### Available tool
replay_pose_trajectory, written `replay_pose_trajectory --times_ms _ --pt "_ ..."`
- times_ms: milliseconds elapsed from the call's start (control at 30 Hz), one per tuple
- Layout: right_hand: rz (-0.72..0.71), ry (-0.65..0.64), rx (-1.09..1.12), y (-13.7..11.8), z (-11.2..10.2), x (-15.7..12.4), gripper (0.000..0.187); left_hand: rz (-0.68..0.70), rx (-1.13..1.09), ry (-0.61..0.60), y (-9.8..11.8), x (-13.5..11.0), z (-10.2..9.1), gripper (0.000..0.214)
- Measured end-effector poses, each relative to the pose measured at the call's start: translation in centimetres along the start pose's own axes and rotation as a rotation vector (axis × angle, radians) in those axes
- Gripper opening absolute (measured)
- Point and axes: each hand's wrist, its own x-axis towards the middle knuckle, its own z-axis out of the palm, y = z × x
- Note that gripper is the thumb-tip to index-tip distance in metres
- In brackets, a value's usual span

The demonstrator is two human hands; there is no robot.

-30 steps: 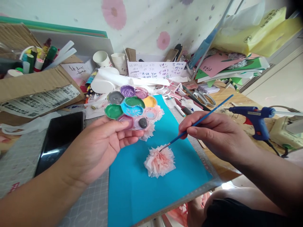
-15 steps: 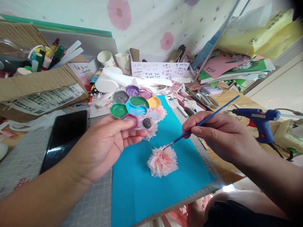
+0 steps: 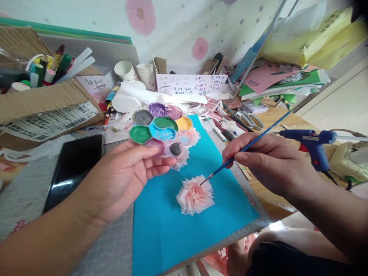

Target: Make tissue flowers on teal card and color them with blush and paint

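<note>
My left hand (image 3: 135, 168) grips a clear flower-shaped paint palette (image 3: 163, 132) by its near edge, thumb on top. Its wells hold green, blue, purple, grey, yellow, pink and dark paint. Between the thumb and fingers of my right hand (image 3: 258, 161) is a thin blue paintbrush (image 3: 247, 147), tilted down to the left. The bristles touch, or nearly touch, the upper part of a pale pink tissue-paper flower (image 3: 195, 195), pinker at its centre. That flower lies on a blue sheet of paper (image 3: 172, 237). Another tissue flower (image 3: 182, 161) shows partly behind the palette.
A black phone (image 3: 76, 168) lies on the grey cutting mat (image 3: 100, 245) at left, before a cardboard box (image 3: 48, 111) of markers. Paper cups (image 3: 125, 71), scissors (image 3: 250, 119) and pens crowd the back. A blue glue gun (image 3: 313, 143) is at right.
The brush tip has shifted slightly right across the top of the flower. The whole view has moved a little, and both hands keep their holds.
</note>
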Motion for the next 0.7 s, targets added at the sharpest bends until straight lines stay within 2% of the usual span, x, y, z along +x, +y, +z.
replay_pose_trajectory --times_ms 167,400,700 --pt "0.008 -0.023 -0.016 0.04 0.03 0.07 0.007 0.001 0.016 0.011 0.15 -0.02 -0.04 0.006" --pt "0.013 0.011 0.001 0.02 -0.08 0.03 0.006 0.014 0.018 -0.005 0.11 0.03 -0.03 0.004" --pt "0.021 0.000 -0.029 -0.46 0.17 0.13 0.007 0.004 0.024 0.058 0.48 0.07 0.41 0.004"
